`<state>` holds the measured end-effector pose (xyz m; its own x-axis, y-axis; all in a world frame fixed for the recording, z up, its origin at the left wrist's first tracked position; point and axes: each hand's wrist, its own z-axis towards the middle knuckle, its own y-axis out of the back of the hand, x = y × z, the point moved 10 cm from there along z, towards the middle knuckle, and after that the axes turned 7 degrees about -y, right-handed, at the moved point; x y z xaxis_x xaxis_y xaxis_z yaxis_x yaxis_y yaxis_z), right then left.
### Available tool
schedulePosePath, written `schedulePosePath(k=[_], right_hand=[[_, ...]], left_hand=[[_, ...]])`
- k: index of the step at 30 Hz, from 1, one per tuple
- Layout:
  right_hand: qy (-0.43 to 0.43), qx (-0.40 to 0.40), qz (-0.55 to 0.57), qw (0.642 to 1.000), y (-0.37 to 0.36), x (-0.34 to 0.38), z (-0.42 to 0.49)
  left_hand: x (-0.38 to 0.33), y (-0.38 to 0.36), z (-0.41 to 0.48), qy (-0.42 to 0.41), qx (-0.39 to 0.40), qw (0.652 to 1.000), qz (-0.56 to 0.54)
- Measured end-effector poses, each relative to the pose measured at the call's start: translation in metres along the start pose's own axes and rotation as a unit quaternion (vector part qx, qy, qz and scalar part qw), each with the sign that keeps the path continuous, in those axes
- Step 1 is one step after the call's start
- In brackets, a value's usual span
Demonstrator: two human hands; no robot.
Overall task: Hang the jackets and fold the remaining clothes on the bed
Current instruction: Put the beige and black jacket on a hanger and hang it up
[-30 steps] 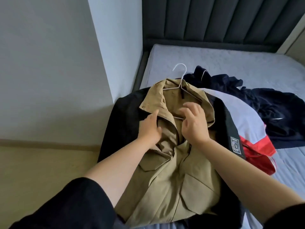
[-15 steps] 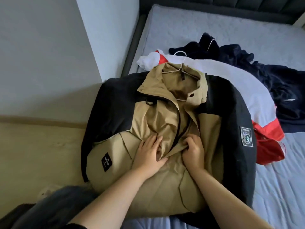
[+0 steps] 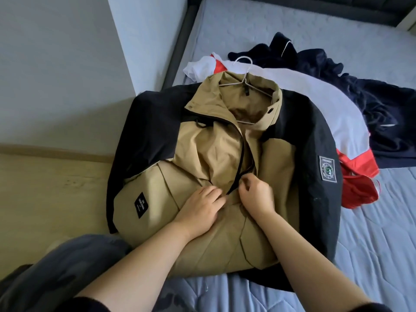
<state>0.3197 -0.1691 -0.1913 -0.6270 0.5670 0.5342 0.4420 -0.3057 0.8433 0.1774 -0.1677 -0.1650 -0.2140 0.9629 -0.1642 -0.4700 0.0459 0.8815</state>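
A tan and black jacket (image 3: 209,154) lies front up at the near left corner of the bed (image 3: 371,233), with a white wire hanger (image 3: 244,79) inside its collar. My left hand (image 3: 200,210) presses flat on the tan front just left of the zipper. My right hand (image 3: 256,194) pinches the jacket's front edge by the zipper at mid chest. Behind it lie a white and red garment (image 3: 326,113) and a dark navy garment (image 3: 371,91).
A grey wall corner (image 3: 139,41) stands left of the bed, above a wooden floor (image 3: 45,188). The dark headboard (image 3: 315,5) runs along the top. A dark grey cloth (image 3: 56,273) lies at the bottom left near my arm.
Both hands moved from the collar down to mid chest along the zipper. The view tilted downward. My right hand's fingers now pinch the zipper edge.
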Motion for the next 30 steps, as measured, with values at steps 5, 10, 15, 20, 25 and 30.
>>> schedulePosePath(k=[5, 10, 15, 20, 25, 30], right_hand=[[-0.106, 0.188, 0.017, 0.976, -0.024, -0.019, 0.022], [-0.072, 0.273, -0.075, 0.956, -0.036, -0.006, 0.025], [-0.077, 0.283, -0.073, 0.953, -0.049, 0.004, 0.021], [-0.164, 0.309, 0.033, 0.936, -0.045, -0.011, 0.019], [-0.215, 0.317, 0.243, 0.891, -0.043, -0.018, 0.008], [-0.173, 0.308, 0.328, 0.876, -0.036, -0.004, -0.006]], left_hand=[[0.011, -0.004, -0.007, 0.069, 0.056, 0.995, -0.038], [0.016, -0.007, -0.011, 0.101, 0.08, 0.99, -0.051], [0.031, -0.015, -0.024, 0.16, 0.078, 0.98, -0.088], [0.039, -0.02, -0.028, 0.184, 0.078, 0.974, -0.104], [0.058, -0.024, -0.037, 0.327, 0.03, 0.92, -0.215], [0.062, -0.033, -0.04, 0.381, 0.058, 0.891, -0.241]])
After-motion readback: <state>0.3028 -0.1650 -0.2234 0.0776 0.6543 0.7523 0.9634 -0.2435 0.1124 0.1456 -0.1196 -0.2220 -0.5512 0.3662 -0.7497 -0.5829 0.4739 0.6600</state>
